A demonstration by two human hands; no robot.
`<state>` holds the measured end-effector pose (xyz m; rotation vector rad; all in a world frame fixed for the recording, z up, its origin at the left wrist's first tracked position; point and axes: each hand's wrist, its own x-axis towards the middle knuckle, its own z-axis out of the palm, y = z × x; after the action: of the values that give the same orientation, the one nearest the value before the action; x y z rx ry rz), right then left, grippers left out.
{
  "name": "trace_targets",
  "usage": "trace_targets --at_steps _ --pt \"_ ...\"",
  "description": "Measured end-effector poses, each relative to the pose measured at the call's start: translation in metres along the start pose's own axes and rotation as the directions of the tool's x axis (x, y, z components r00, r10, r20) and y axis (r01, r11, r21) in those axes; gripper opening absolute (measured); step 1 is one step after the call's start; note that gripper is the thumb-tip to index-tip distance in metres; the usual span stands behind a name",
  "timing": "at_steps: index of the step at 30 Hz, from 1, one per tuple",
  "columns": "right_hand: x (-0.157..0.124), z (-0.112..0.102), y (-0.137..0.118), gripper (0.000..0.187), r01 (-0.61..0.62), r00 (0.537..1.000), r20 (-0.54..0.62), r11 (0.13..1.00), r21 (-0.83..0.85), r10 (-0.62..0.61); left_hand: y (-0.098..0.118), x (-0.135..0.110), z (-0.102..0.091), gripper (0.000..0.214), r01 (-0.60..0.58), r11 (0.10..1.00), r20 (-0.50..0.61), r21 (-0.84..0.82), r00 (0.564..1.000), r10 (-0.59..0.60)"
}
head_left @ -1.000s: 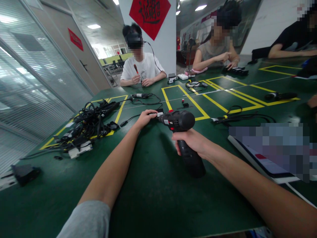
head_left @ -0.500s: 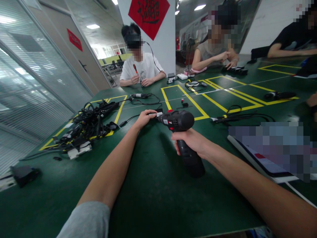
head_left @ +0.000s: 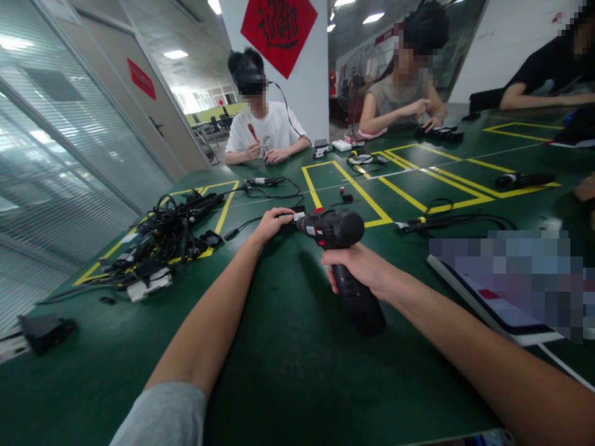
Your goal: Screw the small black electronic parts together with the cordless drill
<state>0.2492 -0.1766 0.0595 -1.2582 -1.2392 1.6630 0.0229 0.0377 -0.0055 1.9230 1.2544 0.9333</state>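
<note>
My right hand (head_left: 360, 267) is wrapped round the grip of a black cordless drill (head_left: 341, 254) with red trim, which stands on its base on the green table (head_left: 279, 359). The drill's nose points left. My left hand (head_left: 273, 223) is closed at the drill's tip, its fingers pinched on a small black part (head_left: 290, 216) that I cannot name. A thin black cable (head_left: 242, 224) runs left from that spot.
A tangle of black cables and adapters (head_left: 162, 238) lies at the left. A flat device (head_left: 502, 297) lies at the right, with looped cables (head_left: 446, 217) behind it. Yellow tape (head_left: 353, 186) marks boxes. Three other people sit at the far side. A black adapter (head_left: 44, 325) lies near the left edge.
Hands and drill hold almost the same pose. The view has shifted slightly.
</note>
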Motion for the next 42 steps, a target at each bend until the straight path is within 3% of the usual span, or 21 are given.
trace_targets --at_steps 42 --pt "-0.0007 0.0005 -0.0010 0.013 0.007 1.000 0.008 1.000 0.016 -0.007 -0.0017 0.0018 0.0005 0.036 0.000 1.000 0.009 -0.030 1.000 0.000"
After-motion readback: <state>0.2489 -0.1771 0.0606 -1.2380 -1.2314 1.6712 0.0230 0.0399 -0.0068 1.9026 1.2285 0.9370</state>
